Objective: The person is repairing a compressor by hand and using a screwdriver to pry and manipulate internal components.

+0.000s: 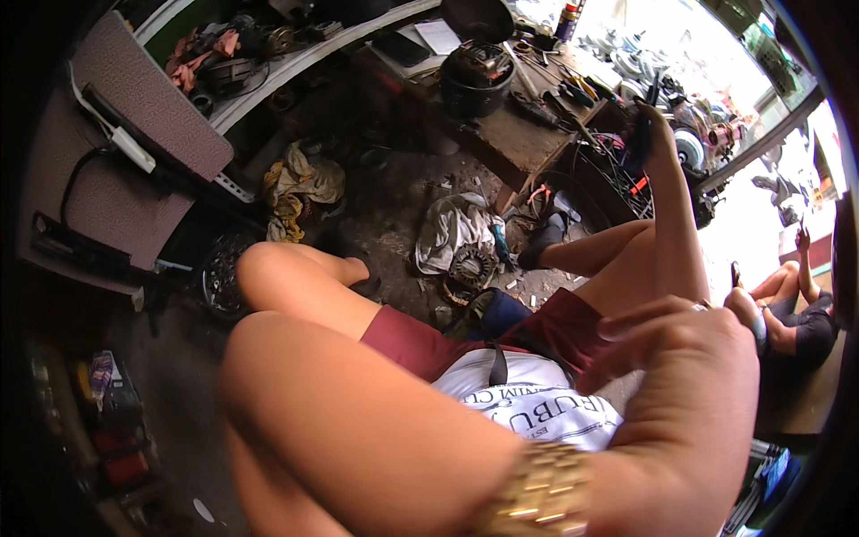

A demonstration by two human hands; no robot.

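Note:
My left forearm, with a gold-coloured metal watch (546,490) at the wrist, crosses low in front of my body. My left hand (684,371) hangs near my right arm, fingers loosely bent and apart, blurred, with nothing visible in it. Farther off, my right arm is stretched toward the cluttered bench, and my right hand (658,125) is closed around a dark, slim tool (637,148) whose kind I cannot make out. Beside that hand lie several hand tools (577,89) and tangled wires (598,172).
A wooden bench (523,148) carries a black pot-like container (476,80). On the littered floor lie a copper-wound motor stator (474,267), a pale cloth (458,231) and a yellowish rag (300,183). A mauve panel (134,98) stands at left. Another person (796,322) sits at far right.

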